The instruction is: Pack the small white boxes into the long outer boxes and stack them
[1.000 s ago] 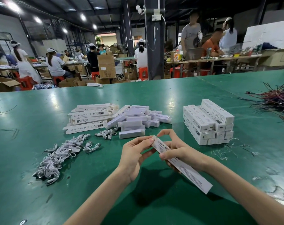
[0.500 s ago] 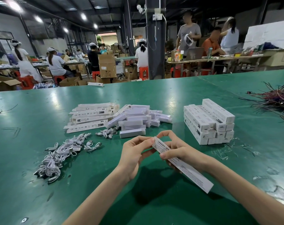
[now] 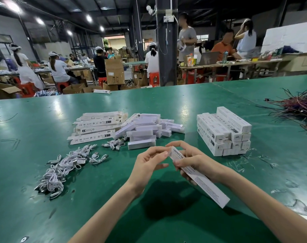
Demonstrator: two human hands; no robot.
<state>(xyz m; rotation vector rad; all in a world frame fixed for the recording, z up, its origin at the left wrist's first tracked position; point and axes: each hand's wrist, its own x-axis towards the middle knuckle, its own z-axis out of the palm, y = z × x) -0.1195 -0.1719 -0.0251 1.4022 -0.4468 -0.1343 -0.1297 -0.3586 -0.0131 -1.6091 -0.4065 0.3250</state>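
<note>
both hands (image 3: 173, 160) hold a long outer box (image 3: 202, 179) above the green table (image 3: 79, 199).

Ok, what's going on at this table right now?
A person is packing at a green table. The right hand holds a long outer box above the table, while the left hand works at the box's far end with its fingertips. Beyond the hands lie a heap of small white boxes, a pile of flat outer boxes and coiled white cables. A stack of finished boxes stands to the right.
</note>
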